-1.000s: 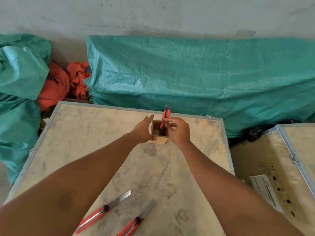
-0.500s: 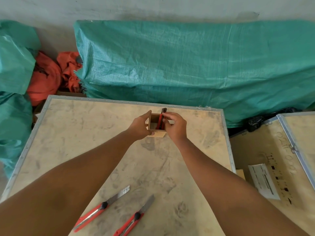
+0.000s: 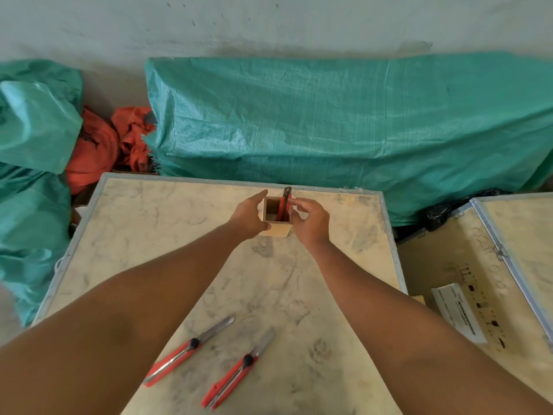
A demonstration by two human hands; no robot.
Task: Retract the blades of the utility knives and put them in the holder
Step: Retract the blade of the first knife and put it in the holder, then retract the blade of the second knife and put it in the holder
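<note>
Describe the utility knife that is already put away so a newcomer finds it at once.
On the pale board, look near the far edge for the small wooden holder between both hands. The red knife stands upright inside it; the other two lie flat at the near edge, blades out.

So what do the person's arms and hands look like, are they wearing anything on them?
Nothing is worn that shows. Both forearms are bare all the way to the frame edge, with no sleeves in view. The left hand and right hand have no gloves, and no watch, rings or wristbands are visible.

Green tarps [image 3: 344, 130] flank crumpled orange cloth [image 3: 98, 148] (against the wall), beside a labelled crate [image 3: 457, 313].
</note>
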